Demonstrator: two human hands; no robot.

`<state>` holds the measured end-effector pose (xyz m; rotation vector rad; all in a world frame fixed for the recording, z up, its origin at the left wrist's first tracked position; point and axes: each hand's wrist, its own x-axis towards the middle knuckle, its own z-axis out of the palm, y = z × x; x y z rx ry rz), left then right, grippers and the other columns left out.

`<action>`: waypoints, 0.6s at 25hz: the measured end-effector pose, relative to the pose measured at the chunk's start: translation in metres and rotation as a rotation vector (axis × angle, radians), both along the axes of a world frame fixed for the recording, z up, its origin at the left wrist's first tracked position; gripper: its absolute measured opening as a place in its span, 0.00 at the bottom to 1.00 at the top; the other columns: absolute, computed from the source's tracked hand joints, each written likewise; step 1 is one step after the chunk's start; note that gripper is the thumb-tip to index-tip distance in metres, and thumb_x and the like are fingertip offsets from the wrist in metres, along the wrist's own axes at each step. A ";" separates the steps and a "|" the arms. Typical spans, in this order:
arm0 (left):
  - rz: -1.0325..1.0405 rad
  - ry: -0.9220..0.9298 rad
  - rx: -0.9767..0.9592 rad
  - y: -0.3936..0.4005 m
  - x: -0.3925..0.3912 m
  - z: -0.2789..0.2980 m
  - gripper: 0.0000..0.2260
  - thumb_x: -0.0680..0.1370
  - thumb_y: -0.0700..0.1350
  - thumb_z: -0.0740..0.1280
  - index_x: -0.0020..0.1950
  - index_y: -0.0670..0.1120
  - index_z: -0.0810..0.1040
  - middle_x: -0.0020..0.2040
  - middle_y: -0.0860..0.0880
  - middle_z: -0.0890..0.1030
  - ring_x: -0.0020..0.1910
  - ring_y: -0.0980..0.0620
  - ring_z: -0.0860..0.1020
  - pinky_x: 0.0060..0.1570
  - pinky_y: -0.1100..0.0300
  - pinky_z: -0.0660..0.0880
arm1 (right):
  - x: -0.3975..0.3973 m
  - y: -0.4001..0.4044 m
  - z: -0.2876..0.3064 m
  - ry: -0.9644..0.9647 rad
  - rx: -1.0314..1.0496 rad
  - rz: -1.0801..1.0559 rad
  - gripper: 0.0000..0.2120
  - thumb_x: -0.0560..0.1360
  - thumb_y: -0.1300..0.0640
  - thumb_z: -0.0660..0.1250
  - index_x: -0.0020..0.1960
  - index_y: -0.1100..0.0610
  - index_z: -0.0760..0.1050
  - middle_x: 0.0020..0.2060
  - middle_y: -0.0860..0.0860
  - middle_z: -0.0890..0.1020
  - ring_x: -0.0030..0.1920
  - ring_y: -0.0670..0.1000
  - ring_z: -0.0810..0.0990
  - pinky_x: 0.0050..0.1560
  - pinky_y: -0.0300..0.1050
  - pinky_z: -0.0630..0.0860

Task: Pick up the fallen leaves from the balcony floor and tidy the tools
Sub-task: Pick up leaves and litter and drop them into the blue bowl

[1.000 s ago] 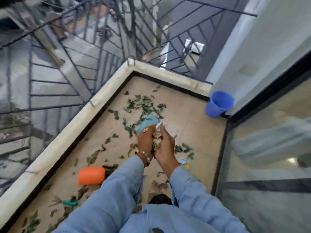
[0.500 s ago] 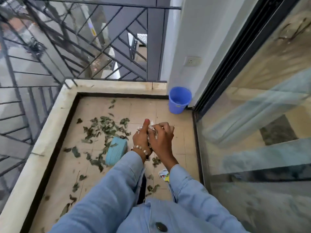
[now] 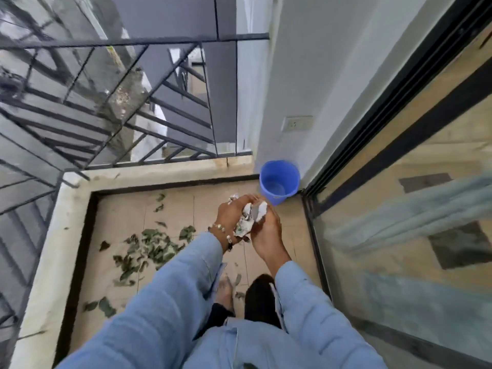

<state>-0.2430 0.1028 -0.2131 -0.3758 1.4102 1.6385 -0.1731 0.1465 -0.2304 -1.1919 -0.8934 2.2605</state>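
Both hands are raised together over the balcony floor point(image 3: 170, 209), closed round a crumpled wad of paper point(image 3: 246, 222) that is white with some grey and green print. The left hand point(image 3: 231, 217) has its fingers curled over the top and left side of the wad, with a bit of the paper poking out past the knuckles; a beaded bracelet point(image 3: 222, 231) sits at its wrist. The right hand point(image 3: 267, 227) has its grip clamped on the right side of the same wad, fingers wrapped over a white edge of it. Both arms wear light blue sleeves point(image 3: 306, 296). The fallen leaves point(image 3: 151, 245) lie scattered on the beige tiles to the left of and below the hands, thickest in a loose patch near the left forearm, with a few strays toward the low ledge point(image 3: 50, 235) and further ones near the bottom left. A blue bucket point(image 3: 279, 182) stands upright in the far right corner, near the hands and just beside the white wall point(image 3: 319, 62), where a wall socket point(image 3: 296, 123) sits above it. A dark metal railing point(image 3: 119, 102) rises from the ledge, and a glass sliding door point(image 3: 412, 209) runs along the right. A bare foot point(image 3: 225, 291) shows between the arms.
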 end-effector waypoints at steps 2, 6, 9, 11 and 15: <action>-0.044 0.047 -0.087 0.034 -0.017 -0.006 0.13 0.73 0.37 0.68 0.28 0.45 0.81 0.32 0.44 0.80 0.35 0.46 0.78 0.43 0.53 0.75 | -0.017 0.027 -0.002 0.034 -0.057 0.029 0.19 0.73 0.56 0.64 0.62 0.63 0.76 0.56 0.61 0.80 0.57 0.59 0.79 0.65 0.56 0.71; -0.084 0.247 -0.374 0.106 -0.047 -0.037 0.07 0.73 0.39 0.66 0.34 0.43 0.76 0.31 0.46 0.77 0.32 0.48 0.75 0.35 0.57 0.72 | -0.037 0.075 -0.030 -0.076 0.031 0.159 0.29 0.72 0.42 0.69 0.66 0.58 0.74 0.61 0.58 0.79 0.63 0.58 0.76 0.68 0.59 0.69; -0.114 0.148 -0.385 0.175 -0.073 -0.073 0.07 0.75 0.40 0.66 0.36 0.42 0.74 0.32 0.46 0.76 0.32 0.49 0.74 0.35 0.59 0.70 | -0.050 0.142 -0.065 -0.144 0.126 0.347 0.34 0.69 0.46 0.73 0.70 0.59 0.68 0.62 0.57 0.79 0.62 0.55 0.78 0.63 0.50 0.73; -0.128 -0.046 -0.355 0.223 -0.091 -0.107 0.08 0.78 0.42 0.65 0.40 0.42 0.76 0.37 0.43 0.78 0.35 0.47 0.76 0.39 0.57 0.73 | -0.062 0.199 -0.092 -0.138 0.137 0.428 0.28 0.72 0.58 0.72 0.69 0.59 0.67 0.60 0.54 0.80 0.58 0.49 0.80 0.59 0.43 0.76; -0.169 -0.417 -0.196 0.295 -0.123 -0.169 0.20 0.81 0.57 0.58 0.61 0.42 0.76 0.50 0.41 0.82 0.40 0.48 0.82 0.36 0.60 0.79 | -0.087 0.292 -0.162 -0.280 0.171 0.524 0.24 0.71 0.65 0.72 0.66 0.60 0.71 0.58 0.55 0.80 0.57 0.50 0.80 0.58 0.43 0.75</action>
